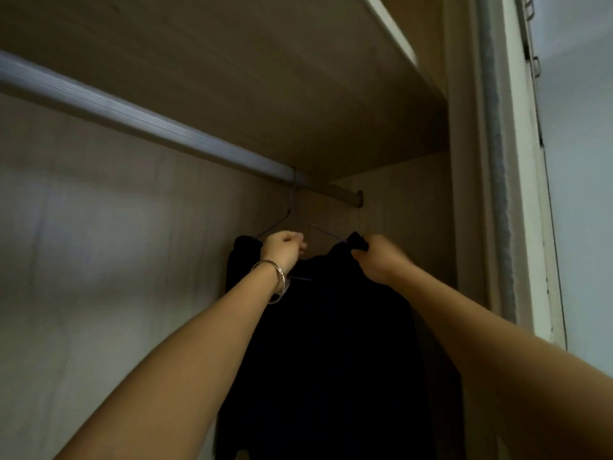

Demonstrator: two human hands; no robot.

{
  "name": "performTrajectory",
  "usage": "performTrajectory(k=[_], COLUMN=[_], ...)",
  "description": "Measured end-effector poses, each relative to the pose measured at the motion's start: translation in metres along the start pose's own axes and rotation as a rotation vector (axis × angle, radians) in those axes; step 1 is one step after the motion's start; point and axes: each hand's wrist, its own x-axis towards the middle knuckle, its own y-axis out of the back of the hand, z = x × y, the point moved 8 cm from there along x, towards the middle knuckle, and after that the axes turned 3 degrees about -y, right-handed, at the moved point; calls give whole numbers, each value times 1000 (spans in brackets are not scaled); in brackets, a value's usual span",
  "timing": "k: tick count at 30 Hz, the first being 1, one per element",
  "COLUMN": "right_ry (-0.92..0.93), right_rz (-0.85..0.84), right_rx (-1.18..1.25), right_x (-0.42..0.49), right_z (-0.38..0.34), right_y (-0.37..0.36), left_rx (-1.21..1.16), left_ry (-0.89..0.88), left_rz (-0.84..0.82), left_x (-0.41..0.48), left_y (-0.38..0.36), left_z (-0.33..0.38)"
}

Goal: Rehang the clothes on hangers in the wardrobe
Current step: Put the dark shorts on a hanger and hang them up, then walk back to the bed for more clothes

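The black garment [331, 327] was hung on a hanger [323, 230] hooked near the right end of the rail [132, 116]. Its shoulder fabric was pinched by the right grip [376, 260] at the lower end of the bare hanger arm. The left grip [284, 246] was curled at the collar, and what it held could not be told.

**Legible text, labels, brands, numbers, signs:** none. Nothing can be read on the black garment [331, 343], the wire hanger [326, 232], the rail [132, 116] or the underside of the shelf [265, 78]. The view is dim and soft, so any fine print would be too small or too blurred to make out.
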Motion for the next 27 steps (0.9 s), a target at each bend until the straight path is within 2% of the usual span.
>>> performTrajectory(k=[3, 5, 7, 11, 16, 20, 23, 27], right_ry=[2, 11, 19, 1, 0, 37, 161, 350], right_rz=[60, 106, 126, 72, 62, 103, 201, 235], right_rx=[63, 71, 83, 113, 71, 4, -82, -192], right_x=[5, 5, 4, -4, -13, -29, -69, -139], right_z=[6, 7, 9, 10, 17, 26, 25, 33], right_y=[5, 9, 13, 14, 5, -6, -14, -46], left_rx=[273, 400, 487, 599, 659, 596, 641, 649], left_ry=[-99, -102, -78, -65, -89, -114, -144, -90], left_rz=[30, -57, -140, -205, -133, -30, -2, -101], left_x=[-4, -10, -19, -34, -50, -67, -88, -147], left_y=[24, 26, 22, 19, 30, 57, 78, 89], left_z=[-13, -22, -32, -55, -66, -63, -69, -115])
